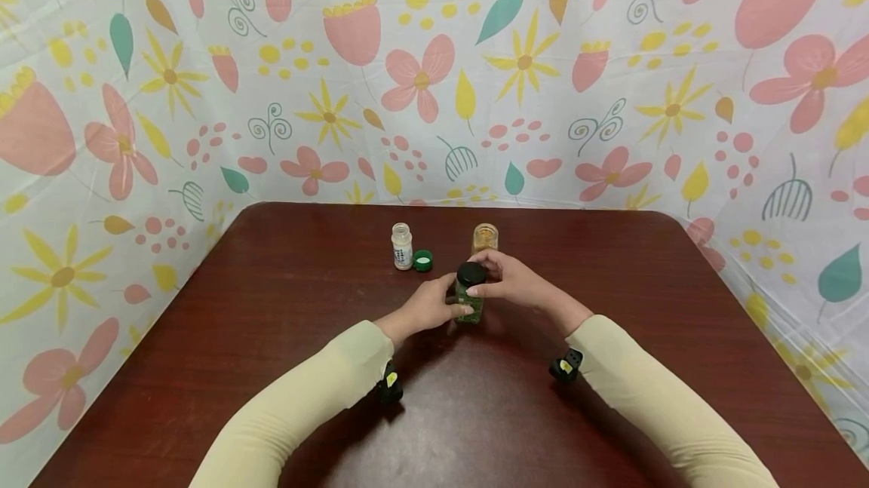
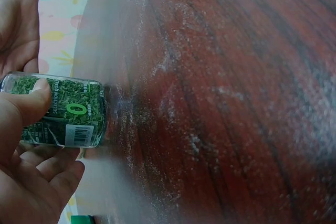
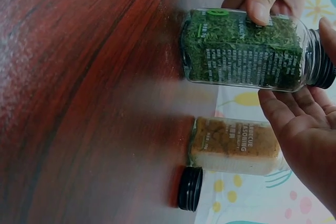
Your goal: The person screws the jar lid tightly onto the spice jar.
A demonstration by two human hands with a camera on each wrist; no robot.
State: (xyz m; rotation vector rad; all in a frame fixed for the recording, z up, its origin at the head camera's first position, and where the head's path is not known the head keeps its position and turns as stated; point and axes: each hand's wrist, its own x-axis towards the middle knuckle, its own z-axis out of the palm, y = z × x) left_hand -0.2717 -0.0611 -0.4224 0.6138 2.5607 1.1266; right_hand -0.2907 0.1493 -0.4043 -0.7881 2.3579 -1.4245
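A square glass jar of dried green herbs (image 1: 468, 313) stands on the table, topped by a black lid (image 1: 471, 273). My left hand (image 1: 428, 305) grips its body, thumb across the front label in the left wrist view. My right hand (image 1: 517, 281) is at the jar's top, its thumb by the lid and its fingers round the far side of the neck. Behind it stands a jar of orange-brown barbecue seasoning (image 3: 236, 140) without a lid; a loose black cap (image 3: 190, 188) lies beside it.
Farther back on the left stands an uncapped bottle of whitish powder (image 1: 402, 248), with a green cap (image 1: 423, 260) next to it. The dark red wooden table (image 1: 285, 284) reaches to a flower-patterned curtain (image 1: 421, 81). Each wrist carries a small black camera.
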